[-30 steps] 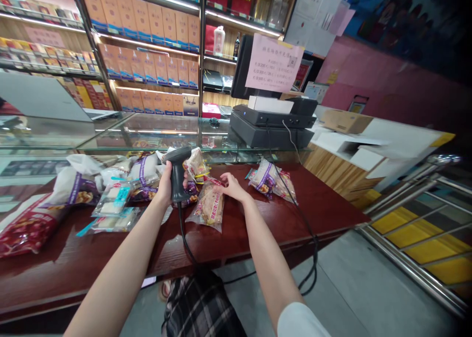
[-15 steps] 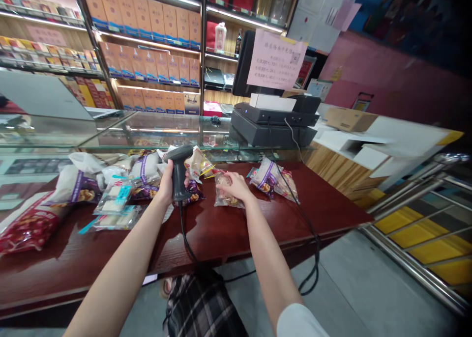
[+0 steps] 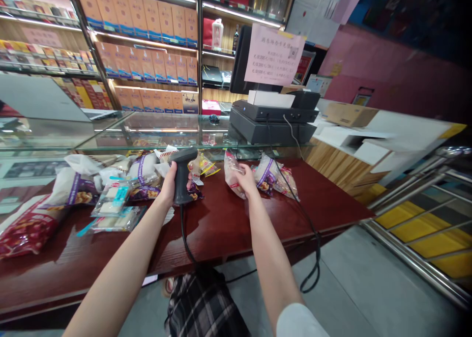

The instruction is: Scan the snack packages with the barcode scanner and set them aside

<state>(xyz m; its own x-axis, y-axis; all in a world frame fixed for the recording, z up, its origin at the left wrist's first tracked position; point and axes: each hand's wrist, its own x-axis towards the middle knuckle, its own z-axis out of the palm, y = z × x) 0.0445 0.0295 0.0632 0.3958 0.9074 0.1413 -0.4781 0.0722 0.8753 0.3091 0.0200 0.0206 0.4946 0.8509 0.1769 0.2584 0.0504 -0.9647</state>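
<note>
lurker: what've you got hold of right now?

me: running this from way off through the head view. my left hand (image 3: 168, 187) is wrapped round the handle of a black scanner (image 3: 181, 177), with its cord (image 3: 183, 231) trailing off the bottom. my right hand (image 3: 247, 181) is closed on the right side of a clear packet (image 3: 232, 176), tilted up over the table (image 3: 216, 238), just left of a purple-banded bag (image 3: 266, 172). can't tell if its bottom edge touches down.

lurker: how's it gonna handle?

me: my guess is light and floppy, thin shiny film so kinda slippery, and whatever's inside might crush. i'd pinch the film at one edge or cup the middle with flat fingers, no hard squeezing. scanner's the opposite imo: stiff, safest by the handle, maybe top-heavy, and that cord could tug.
</note>
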